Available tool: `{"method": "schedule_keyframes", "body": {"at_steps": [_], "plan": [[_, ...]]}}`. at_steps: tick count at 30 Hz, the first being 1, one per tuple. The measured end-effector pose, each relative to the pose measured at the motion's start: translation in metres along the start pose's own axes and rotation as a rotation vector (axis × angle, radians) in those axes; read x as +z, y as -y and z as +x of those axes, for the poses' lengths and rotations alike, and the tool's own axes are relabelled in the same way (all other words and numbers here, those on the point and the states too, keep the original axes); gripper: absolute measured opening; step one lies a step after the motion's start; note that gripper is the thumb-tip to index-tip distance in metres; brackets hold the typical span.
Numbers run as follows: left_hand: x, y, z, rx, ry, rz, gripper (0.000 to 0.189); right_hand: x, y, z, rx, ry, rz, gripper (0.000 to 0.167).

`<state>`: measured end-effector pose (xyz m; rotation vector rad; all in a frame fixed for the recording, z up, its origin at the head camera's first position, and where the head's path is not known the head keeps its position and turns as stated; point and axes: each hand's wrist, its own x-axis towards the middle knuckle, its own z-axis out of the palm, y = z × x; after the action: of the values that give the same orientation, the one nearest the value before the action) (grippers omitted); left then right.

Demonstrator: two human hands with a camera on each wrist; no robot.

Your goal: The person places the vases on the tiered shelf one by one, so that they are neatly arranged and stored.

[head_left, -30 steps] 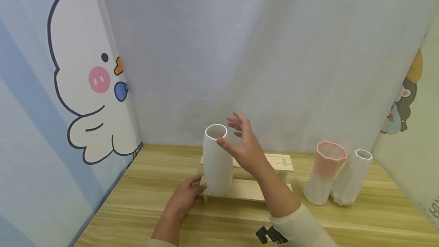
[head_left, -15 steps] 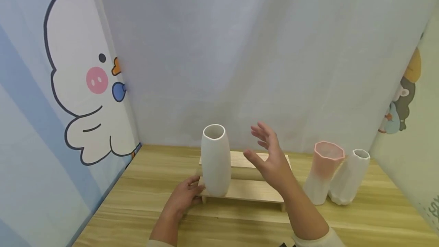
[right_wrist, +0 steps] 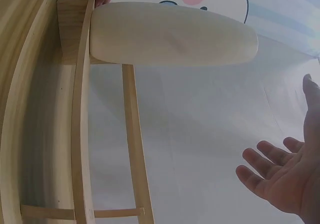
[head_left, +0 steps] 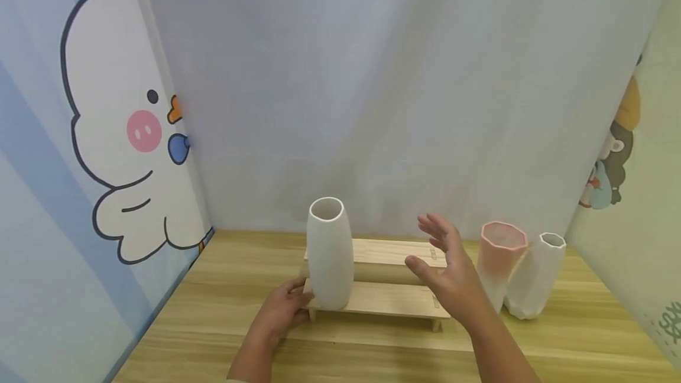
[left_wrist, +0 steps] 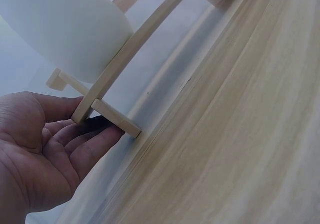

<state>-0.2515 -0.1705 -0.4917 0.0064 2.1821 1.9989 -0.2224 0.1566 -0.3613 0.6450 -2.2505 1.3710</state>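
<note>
A tall white vase (head_left: 331, 259) stands upright on the left part of the lower step of a two-step wooden display stand (head_left: 393, 299). My left hand (head_left: 282, 310) grips that step's left end. In the left wrist view the thumb lies on the board's edge and the fingers (left_wrist: 92, 151) reach underneath, by the stand's leg. Holding nothing, my right hand (head_left: 452, 276) hovers over the stand's right end, thumb and fingers spread apart. From the right wrist view, a wide gap separates this hand from the white vase (right_wrist: 170, 36).
Right of the stand, a pink-and-white vase (head_left: 500, 253) and a faceted white vase (head_left: 534, 279) stand close together on the wooden table (head_left: 223, 288). My right hand partly covers the pink one. A pale curtain (head_left: 319, 87) hangs behind, with cartoon-printed sheets at both sides.
My right hand has moved away from the white vase, to the right and lower. The left hand stays on the stand's end. The head view has shifted slightly.
</note>
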Motion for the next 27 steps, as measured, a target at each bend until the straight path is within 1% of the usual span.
{"method": "schedule_keyframes", "body": {"at_steps": [4, 8, 16, 19, 24, 27], "plan": [[0.001, 0.0, -0.002, -0.011, -0.004, 0.005, 0.066, -0.01, -0.005, -0.005, -0.019, -0.018, -0.022, 0.076], [0.001, 0.0, -0.002, -0.009, -0.007, -0.003, 0.067, -0.024, -0.006, -0.005, -0.042, -0.045, -0.046, 0.074], [0.001, -0.002, -0.002, -0.002, -0.007, -0.002, 0.064, -0.057, -0.006, -0.006, -0.03, -0.086, -0.1, 0.069], [0.002, -0.003, -0.002, -0.005, -0.01, 0.001, 0.064, -0.069, -0.006, -0.008, 0.002, -0.103, -0.127, 0.068], [0.002, -0.003, -0.002, -0.007, -0.008, -0.008, 0.067, -0.09, -0.008, -0.011, 0.094, -0.149, -0.218, 0.068], [0.002, -0.003, -0.001, -0.004, -0.005, -0.014, 0.068, -0.102, -0.012, -0.012, 0.133, -0.186, -0.248, 0.068]]}}
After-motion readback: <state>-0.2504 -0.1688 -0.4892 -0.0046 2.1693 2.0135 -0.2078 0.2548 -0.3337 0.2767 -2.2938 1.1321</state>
